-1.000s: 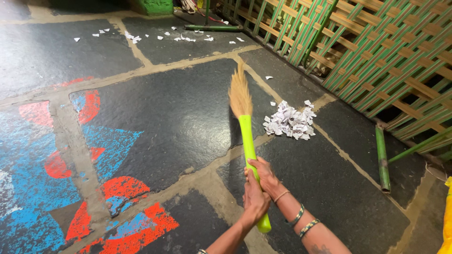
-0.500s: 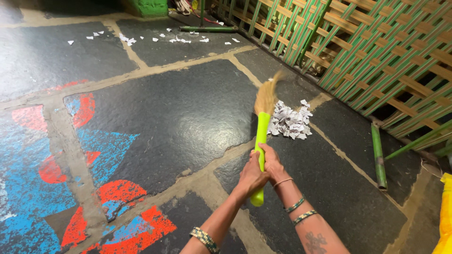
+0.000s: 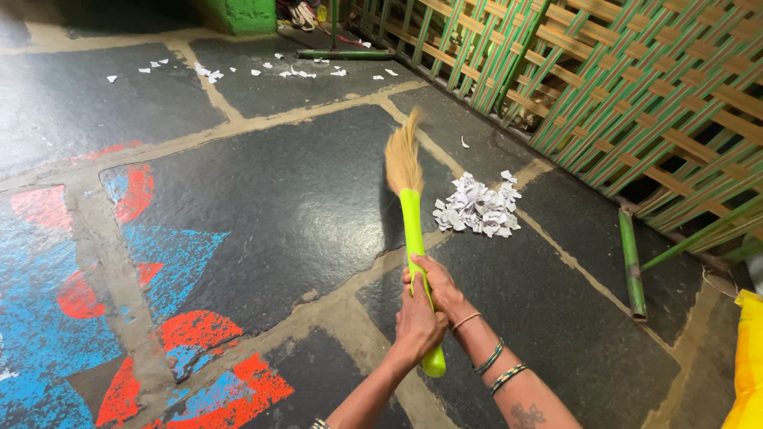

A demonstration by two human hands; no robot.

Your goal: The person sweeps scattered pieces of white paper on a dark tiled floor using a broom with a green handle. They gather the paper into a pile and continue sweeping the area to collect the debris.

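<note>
A straw-tipped broom [image 3: 412, 238] with a lime-green handle, bristles raised off the floor.

One view only, from a camera on the person's head. It looks down and forward over the arms onto a dark stone floor [image 3: 262, 199], from standing height. The hands on the broom [image 3: 413, 230] sit low and centre, close to the lens. The paper pile [image 3: 477, 208] lies mid-frame, further off. A lattice fence [image 3: 636, 95] crosses the upper right, and floor paint [image 3: 119, 318] fills the lower left.
</note>
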